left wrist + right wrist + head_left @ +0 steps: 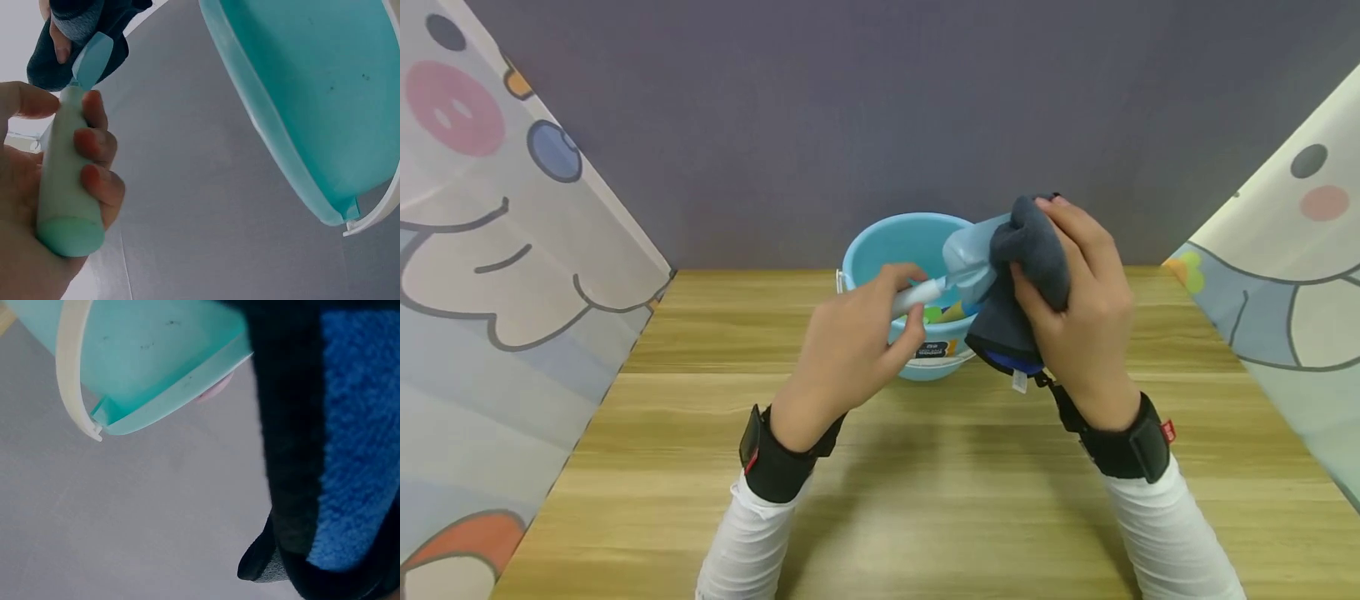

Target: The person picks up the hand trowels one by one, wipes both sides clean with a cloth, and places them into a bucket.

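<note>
My left hand [850, 342] grips the white handle of a light blue toy shovel [972, 257] above the bucket's front rim. In the left wrist view, fingers curl round the shovel handle [70, 169], which ends in a teal cap. A dark grey cloth [1030, 258] with a blue underside is held in my right hand [1086, 308], bunched against the far part of the shovel's blade. That end of the blade is hidden by the cloth. In the right wrist view, the cloth's blue side [359, 437] and dark edging fill the right part, covering the fingers.
Below the hands stands a light blue bucket [883, 242] with a white handle [72, 369] and a dark label. Green, yellow and blue pieces [951, 313] lie inside. The wooden table [925, 500] meets a grey back wall; cartoon-printed curtains [490, 333] flank both sides.
</note>
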A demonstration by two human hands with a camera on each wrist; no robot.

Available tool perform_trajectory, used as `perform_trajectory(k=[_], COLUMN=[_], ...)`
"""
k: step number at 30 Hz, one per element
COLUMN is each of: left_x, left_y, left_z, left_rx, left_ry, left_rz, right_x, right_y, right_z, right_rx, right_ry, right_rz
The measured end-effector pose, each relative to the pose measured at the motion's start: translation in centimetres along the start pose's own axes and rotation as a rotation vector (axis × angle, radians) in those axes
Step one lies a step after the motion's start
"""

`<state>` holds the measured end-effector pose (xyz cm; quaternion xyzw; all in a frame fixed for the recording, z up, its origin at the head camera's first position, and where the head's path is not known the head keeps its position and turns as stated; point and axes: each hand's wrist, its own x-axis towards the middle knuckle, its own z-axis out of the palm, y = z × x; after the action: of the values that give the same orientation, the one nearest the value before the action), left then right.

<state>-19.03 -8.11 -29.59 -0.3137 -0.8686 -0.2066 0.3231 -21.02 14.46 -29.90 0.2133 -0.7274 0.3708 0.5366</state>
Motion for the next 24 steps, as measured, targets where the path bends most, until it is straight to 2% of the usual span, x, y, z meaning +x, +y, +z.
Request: perform_trajectory(k=[3,8,16,20,24], left_x=[0.15,0.05,0.31,0.45,0.4], left_y=[0.05,0.04,0.13,0.12,-0.26], left_z=[0.1,0.07,-0.03,-0.01,-0.17], left_rx=[-0.012,-0.049,-0.134,-0.173,-0.177], left_ry=[-0.059,-0.101,-0.228,-0.199,-0.099], left_rz=[-0.031,-0.047,-0.031,-0.014,0.009], right_x=[0.1,0.07,0.1,0.16,0.34], right_y=[0.14,0.34,0.52,0.82,0.91], right_z=[-0.06,-0.11,0.31,0.3,0.15], right_rx=[-0.034,-0.069,-0.119,-0.128,-0.13], right_ry=[-0.016,-0.037,0.018,0.032,0.047], right_rz=[0.014,0.026,-0.024,-0.03,-0.018])
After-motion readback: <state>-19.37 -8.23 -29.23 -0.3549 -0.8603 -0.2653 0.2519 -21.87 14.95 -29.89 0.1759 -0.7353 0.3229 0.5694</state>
